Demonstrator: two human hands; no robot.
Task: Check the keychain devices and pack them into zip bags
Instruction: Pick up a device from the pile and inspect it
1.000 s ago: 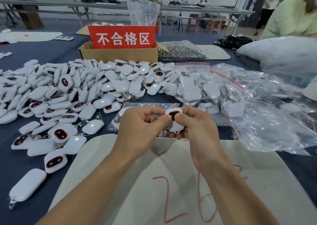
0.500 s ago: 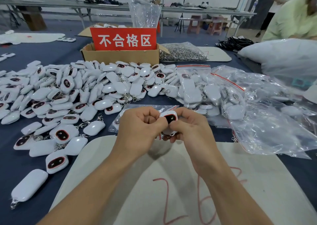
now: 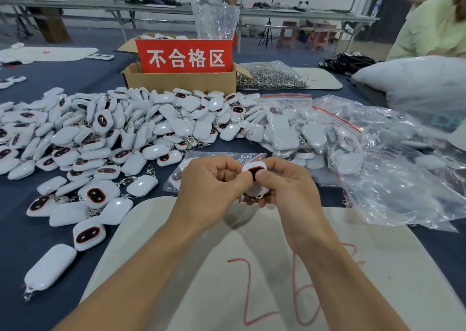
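Note:
A white keychain device (image 3: pixel 255 173) with a dark, red-rimmed screen is held upright between both hands above the cloth mat (image 3: pixel 378 267). My left hand (image 3: pixel 209 192) pinches its left edge with thumb and curled fingers. My right hand (image 3: pixel 287 192) grips its right side, thumb over the screen's lower edge. Its metal clip hangs hidden under my fingers. A large pile of loose white devices (image 3: pixel 106 139) covers the blue table to the left. Just behind my hands lies a flat zip bag (image 3: pixel 219 157). Filled zip bags (image 3: pixel 285 128) with red seals lie to the right.
A cardboard box (image 3: pixel 176 79) with a red sign stands at the back centre. A bag of metal clips (image 3: pixel 271 75) lies beside it. Crumpled clear bags (image 3: pixel 403 184) spread on the right. A person in a pale green top (image 3: pixel 433 25) sits at far right.
The device has been tilted and lowered slightly between my hands, its screen now facing more towards me; both hands keep their hold.

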